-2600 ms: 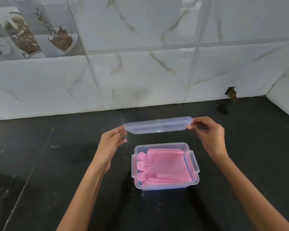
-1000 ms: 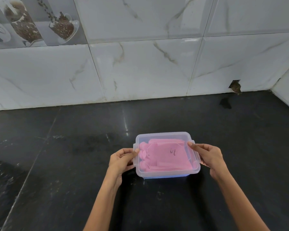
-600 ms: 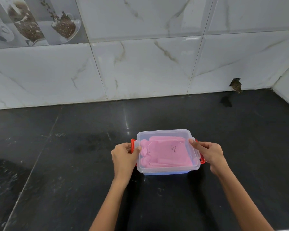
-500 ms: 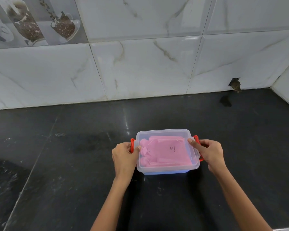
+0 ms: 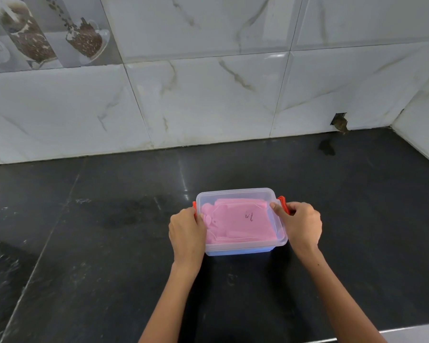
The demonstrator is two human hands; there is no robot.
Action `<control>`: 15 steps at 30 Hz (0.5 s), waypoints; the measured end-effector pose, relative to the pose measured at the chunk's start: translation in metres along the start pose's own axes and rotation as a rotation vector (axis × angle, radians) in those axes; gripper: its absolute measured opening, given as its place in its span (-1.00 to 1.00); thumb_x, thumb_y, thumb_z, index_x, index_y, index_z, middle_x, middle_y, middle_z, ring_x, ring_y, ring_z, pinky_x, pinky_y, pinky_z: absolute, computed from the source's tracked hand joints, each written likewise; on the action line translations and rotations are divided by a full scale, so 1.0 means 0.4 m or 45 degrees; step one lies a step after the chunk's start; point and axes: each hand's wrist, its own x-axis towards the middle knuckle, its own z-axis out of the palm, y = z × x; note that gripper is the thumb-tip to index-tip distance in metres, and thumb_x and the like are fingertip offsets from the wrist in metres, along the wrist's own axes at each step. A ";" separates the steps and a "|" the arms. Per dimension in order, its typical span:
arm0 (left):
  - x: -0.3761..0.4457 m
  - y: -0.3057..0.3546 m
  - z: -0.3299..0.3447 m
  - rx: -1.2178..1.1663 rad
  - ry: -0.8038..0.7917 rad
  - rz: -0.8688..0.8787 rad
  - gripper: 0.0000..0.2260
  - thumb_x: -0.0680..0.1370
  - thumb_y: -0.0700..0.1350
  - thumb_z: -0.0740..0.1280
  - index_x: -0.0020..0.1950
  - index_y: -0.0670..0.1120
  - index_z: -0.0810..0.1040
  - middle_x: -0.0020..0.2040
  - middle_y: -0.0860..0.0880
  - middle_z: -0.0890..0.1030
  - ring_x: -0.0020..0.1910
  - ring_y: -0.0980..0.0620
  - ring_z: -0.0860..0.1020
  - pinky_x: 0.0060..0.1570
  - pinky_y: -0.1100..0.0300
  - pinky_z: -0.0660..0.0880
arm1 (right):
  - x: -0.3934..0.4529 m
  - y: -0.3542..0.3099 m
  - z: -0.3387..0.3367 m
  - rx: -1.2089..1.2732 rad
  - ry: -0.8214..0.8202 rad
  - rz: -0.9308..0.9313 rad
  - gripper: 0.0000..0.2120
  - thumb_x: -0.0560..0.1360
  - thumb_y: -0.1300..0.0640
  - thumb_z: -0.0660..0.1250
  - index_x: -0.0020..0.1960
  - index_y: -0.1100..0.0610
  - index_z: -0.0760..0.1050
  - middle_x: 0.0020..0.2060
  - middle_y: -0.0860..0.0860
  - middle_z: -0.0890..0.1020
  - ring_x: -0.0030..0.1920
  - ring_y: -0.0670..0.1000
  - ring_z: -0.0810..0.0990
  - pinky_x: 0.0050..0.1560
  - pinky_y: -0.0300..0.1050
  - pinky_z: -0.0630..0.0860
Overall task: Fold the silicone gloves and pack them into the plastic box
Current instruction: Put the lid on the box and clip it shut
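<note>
A clear plastic box [image 5: 243,248] stands on the black counter with its clear lid [image 5: 233,195] on top. Folded pink silicone gloves [image 5: 238,227] show through the lid, which bears a small dark mark. My left hand [image 5: 187,231] grips the box's left side, its thumb on the lid edge, beside a red latch [image 5: 194,206]. My right hand [image 5: 300,225] grips the right side, fingers curled round the other red latch [image 5: 282,204], thumb on the lid.
The black stone counter [image 5: 109,243] spreads wide to the left and behind the box. A white marble-tile wall [image 5: 208,95] rises at the back, with a side wall at far right. A small broken hole [image 5: 339,122] is in the wall at the back right.
The lid, held above the open box earlier, now lies on it. Both hands moved down to the box's sides, and the red latches have come up against the lid edges.
</note>
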 end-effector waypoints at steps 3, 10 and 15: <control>-0.004 0.001 0.000 0.018 -0.003 0.000 -0.60 0.57 -0.25 0.22 -0.48 -0.12 0.27 -0.52 0.01 0.31 -0.54 0.12 0.22 -0.51 0.27 0.10 | 0.000 -0.007 -0.001 -0.097 0.016 -0.019 -0.65 0.42 -0.09 0.41 -0.29 0.20 0.57 -0.42 0.10 0.62 -0.44 0.08 0.60 -0.36 -0.01 0.63; -0.004 -0.003 0.011 0.027 0.024 0.005 -0.64 0.57 -0.25 0.22 -0.44 -0.16 0.33 -0.51 0.01 0.33 -0.53 0.11 0.26 -0.51 0.27 0.13 | -0.005 -0.025 0.002 -0.367 0.151 -0.278 -0.72 0.44 0.03 0.44 -0.32 0.21 0.55 -0.33 0.07 0.54 -0.44 0.00 0.48 -0.40 -0.20 0.45; -0.023 -0.028 0.006 0.000 -0.006 0.117 -0.77 0.62 -0.19 0.17 -0.08 -0.22 0.58 -0.33 -0.15 0.58 -0.35 -0.14 0.54 -0.37 0.00 0.45 | -0.066 0.005 -0.003 -0.463 0.108 -0.447 -0.74 0.50 0.13 0.37 0.13 0.25 0.56 0.00 0.16 0.61 -0.12 0.11 0.62 -0.08 -0.01 0.58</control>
